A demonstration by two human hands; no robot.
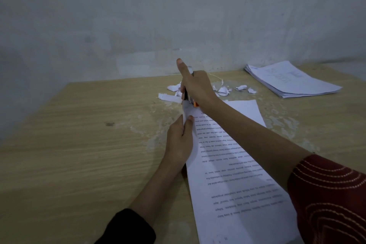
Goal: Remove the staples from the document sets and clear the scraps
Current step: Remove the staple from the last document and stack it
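Document set [233,174] — left hand [179,142] pinches its corner, right hand [198,87] grips the tool [186,95] — I'd hold it taut, pry gently.

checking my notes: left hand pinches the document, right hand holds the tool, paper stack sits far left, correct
No: the paper stack lies far right in the head view. The left hand does pinch the document and the right hand holds the tool.

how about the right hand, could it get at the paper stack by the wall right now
Probably yes for reach: the table between the right hand and the paper stack holds only scraps. But its grip is taken by a tool at the document corner, so not without letting go.
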